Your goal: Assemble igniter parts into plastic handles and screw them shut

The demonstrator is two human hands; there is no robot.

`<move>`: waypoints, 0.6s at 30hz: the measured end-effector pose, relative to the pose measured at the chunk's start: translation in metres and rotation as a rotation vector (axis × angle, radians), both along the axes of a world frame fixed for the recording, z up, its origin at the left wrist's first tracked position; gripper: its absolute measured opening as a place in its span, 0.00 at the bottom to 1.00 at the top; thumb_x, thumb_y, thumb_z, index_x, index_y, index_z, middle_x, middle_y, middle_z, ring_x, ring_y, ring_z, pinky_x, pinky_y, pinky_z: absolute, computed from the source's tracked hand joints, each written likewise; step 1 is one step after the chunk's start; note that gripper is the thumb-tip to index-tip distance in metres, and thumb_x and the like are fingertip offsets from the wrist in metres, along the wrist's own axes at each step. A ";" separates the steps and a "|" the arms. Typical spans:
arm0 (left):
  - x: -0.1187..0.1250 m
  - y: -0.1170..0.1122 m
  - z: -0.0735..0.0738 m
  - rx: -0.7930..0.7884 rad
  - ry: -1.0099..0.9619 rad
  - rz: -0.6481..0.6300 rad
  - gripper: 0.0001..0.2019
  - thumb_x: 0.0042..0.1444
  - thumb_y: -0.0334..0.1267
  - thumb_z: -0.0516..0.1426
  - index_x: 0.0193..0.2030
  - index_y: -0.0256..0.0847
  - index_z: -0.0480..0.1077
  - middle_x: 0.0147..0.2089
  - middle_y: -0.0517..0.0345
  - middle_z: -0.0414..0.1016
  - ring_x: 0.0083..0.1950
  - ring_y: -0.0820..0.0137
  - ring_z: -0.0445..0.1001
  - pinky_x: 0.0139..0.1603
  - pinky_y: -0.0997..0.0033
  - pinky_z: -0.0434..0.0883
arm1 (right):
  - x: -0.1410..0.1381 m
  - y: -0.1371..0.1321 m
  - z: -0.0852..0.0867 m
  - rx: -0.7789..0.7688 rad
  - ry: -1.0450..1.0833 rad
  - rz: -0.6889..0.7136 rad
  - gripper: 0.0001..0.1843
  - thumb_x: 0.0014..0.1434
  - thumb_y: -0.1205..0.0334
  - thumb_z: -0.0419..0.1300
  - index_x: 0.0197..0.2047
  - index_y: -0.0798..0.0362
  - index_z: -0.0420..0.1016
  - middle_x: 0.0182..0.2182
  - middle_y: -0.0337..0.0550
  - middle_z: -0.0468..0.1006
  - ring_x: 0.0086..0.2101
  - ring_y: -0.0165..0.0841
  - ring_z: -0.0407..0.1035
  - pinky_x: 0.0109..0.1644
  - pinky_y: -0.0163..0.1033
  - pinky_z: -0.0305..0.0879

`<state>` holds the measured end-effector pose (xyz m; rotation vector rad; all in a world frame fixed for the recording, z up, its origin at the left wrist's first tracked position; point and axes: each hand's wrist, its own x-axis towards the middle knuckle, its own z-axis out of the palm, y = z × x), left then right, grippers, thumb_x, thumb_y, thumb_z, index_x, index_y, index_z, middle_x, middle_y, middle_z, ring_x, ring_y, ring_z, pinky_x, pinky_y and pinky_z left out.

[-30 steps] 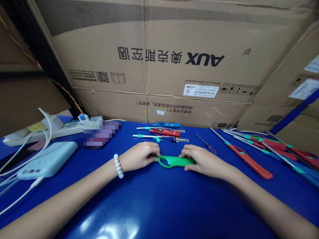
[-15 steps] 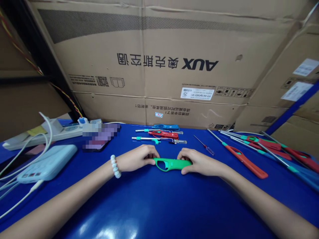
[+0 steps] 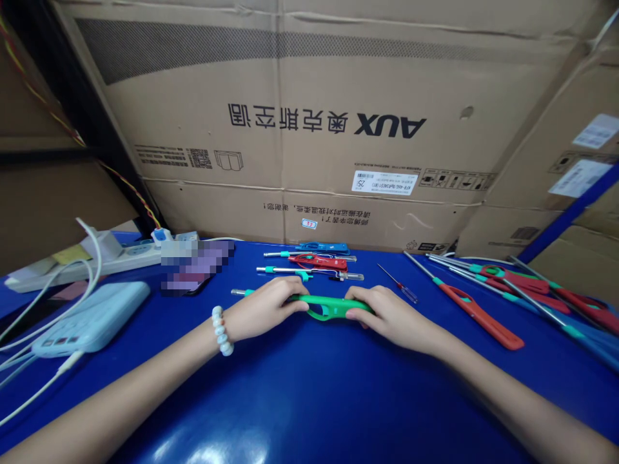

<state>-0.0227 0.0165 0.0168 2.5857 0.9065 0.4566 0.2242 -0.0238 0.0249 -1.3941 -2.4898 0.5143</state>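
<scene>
A green long-reach lighter (image 3: pixel 333 307) lies crosswise between my hands, its trigger loop toward the left. My left hand (image 3: pixel 276 303) pinches the loop end; beyond that hand a metal nozzle tip (image 3: pixel 239 292) with a teal collar pokes out, apparently the same lighter's. My right hand (image 3: pixel 380 314) grips the handle's right end with thumb and fingers. Just behind are a red lighter handle (image 3: pixel 322 262), a blue lighter handle (image 3: pixel 323 247) and a loose metal nozzle tube (image 3: pixel 278 270) with a teal trigger and wired clear part.
A small screwdriver (image 3: pixel 399 285) lies behind my right hand. An orange-red lighter (image 3: pixel 478 316) and several others are piled at the right. On the left are a power bank (image 3: pixel 94 316) with cables, a phone (image 3: pixel 198 264) and a power strip (image 3: pixel 130 254). Cardboard (image 3: pixel 309 148) walls the back.
The green lighter has rolled in my hands, showing more of its top edge and less of its loop opening. The metal nozzle tip now shows left of my left hand.
</scene>
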 end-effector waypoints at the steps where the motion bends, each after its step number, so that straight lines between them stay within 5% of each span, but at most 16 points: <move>1: 0.001 -0.001 0.000 0.028 0.006 0.008 0.05 0.62 0.34 0.52 0.40 0.37 0.69 0.38 0.56 0.71 0.40 0.69 0.71 0.42 0.70 0.68 | 0.000 0.000 0.000 0.030 -0.025 -0.017 0.10 0.65 0.55 0.51 0.38 0.52 0.68 0.25 0.37 0.72 0.27 0.32 0.66 0.31 0.33 0.54; 7: 0.011 -0.016 -0.004 0.339 0.072 0.057 0.05 0.63 0.31 0.51 0.37 0.36 0.66 0.37 0.54 0.67 0.37 0.66 0.68 0.37 0.68 0.67 | -0.008 -0.009 -0.003 0.081 -0.127 0.001 0.09 0.63 0.56 0.53 0.43 0.51 0.66 0.35 0.42 0.77 0.34 0.37 0.71 0.34 0.35 0.56; 12: 0.018 -0.025 -0.005 0.535 0.138 0.001 0.06 0.63 0.34 0.50 0.40 0.35 0.67 0.38 0.52 0.68 0.39 0.63 0.67 0.39 0.63 0.68 | -0.019 -0.014 -0.012 0.170 -0.258 0.004 0.07 0.65 0.59 0.52 0.39 0.54 0.64 0.31 0.43 0.77 0.30 0.38 0.73 0.27 0.35 0.51; 18: 0.004 -0.008 0.004 0.675 0.153 0.025 0.22 0.57 0.40 0.58 0.56 0.32 0.61 0.52 0.44 0.66 0.55 0.55 0.62 0.55 0.54 0.63 | -0.007 0.001 -0.014 0.354 -0.370 0.018 0.08 0.66 0.59 0.49 0.38 0.54 0.64 0.28 0.44 0.77 0.27 0.37 0.72 0.26 0.35 0.47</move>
